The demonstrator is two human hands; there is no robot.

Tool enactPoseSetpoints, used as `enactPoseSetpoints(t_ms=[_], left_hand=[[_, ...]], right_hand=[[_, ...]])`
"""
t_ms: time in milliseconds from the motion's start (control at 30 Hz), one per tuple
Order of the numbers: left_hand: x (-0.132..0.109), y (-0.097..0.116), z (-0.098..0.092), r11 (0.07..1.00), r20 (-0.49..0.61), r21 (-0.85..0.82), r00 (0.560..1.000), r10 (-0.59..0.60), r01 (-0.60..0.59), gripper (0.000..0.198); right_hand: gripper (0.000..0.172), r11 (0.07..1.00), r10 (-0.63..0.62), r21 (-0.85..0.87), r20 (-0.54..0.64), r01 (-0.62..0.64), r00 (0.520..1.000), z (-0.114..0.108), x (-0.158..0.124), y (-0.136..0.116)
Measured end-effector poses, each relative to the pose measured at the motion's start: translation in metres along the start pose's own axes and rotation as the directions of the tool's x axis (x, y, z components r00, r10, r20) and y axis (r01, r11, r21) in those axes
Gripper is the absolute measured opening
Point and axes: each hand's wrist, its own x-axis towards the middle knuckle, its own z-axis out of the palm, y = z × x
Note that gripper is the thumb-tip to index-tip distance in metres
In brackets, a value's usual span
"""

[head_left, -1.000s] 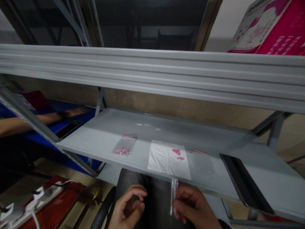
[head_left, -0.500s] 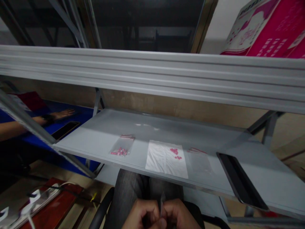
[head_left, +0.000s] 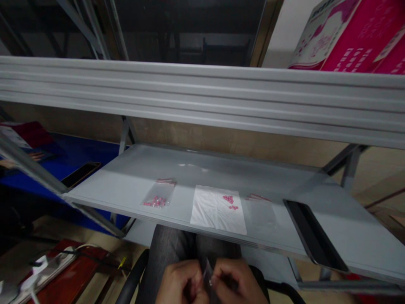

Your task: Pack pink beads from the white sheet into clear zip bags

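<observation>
Left hand, right hand: fingers curled closed, both pinching small clear plastic bag over lap.

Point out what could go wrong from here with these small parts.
The small clear bag is pinched between the left hand and right hand above the person's lap, so it could slip and drop. The small pink pieces appear to lie loose on the white sheet, close to the front edge of the grey shelf; a bump could possibly scatter them, and they would be easy to lose.
</observation>
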Motion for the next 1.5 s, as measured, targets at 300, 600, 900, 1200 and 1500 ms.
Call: enactPoseSetpoints(t_ms=[300,600,900,1200,1500], left_hand=[[0.008,-0.002,-0.004,0.968,-0.225,0.021,0.942,0.250,-0.251,0.056],[0.012,-0.006,0.005,0.948,-0.181,-0.211,0.963,0.202,-0.239,0.062],[0.012,-0.002,0.013,0.934,-0.158,-0.328,0.983,0.092,-0.140,0.057],[0.014,0.002,0.009,0.907,-0.154,-0.393,0.983,0.096,-0.150,0.060],[0.032,0.004,-0.008,0.929,-0.178,-0.358,0.983,0.033,-0.096,0.042]], right_hand=[[0.017,0.981,-0.070,-0.187,-0.064,0.056,0.996,-0.008,0.008,-0.036],[0.016,0.971,-0.068,-0.230,-0.030,0.060,0.997,-0.016,0.008,-0.045],[0.018,0.943,-0.102,-0.322,-0.046,0.082,0.994,-0.019,0.006,-0.048],[0.021,0.970,-0.115,-0.222,-0.041,0.103,0.993,-0.018,0.008,-0.044],[0.033,0.971,-0.182,-0.200,-0.269,0.130,0.946,-0.038,0.011,-0.029]])
